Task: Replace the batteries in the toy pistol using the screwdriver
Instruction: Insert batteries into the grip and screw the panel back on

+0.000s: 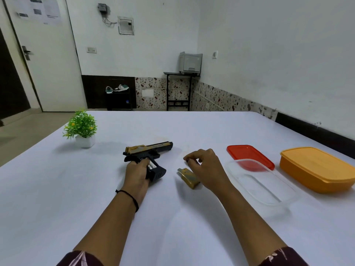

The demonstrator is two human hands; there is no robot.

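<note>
A black and gold toy pistol [153, 149] lies on its side on the white table, barrel pointing right. My left hand [137, 172] grips its grip, where the open battery bay shows a light-coloured battery [151, 166]. The gold grip cover [187, 177] lies loose on the table to the right of the pistol. Just above the cover hovers my right hand [204, 166], fingers curled and pinched on something small and dark; I cannot tell what it is. No screwdriver is in view.
A small potted plant [82, 129] stands at the table's left. To the right are a clear plastic box [263, 181], its red lid [247, 153] behind it, and a shut orange box [318, 167] near the right edge.
</note>
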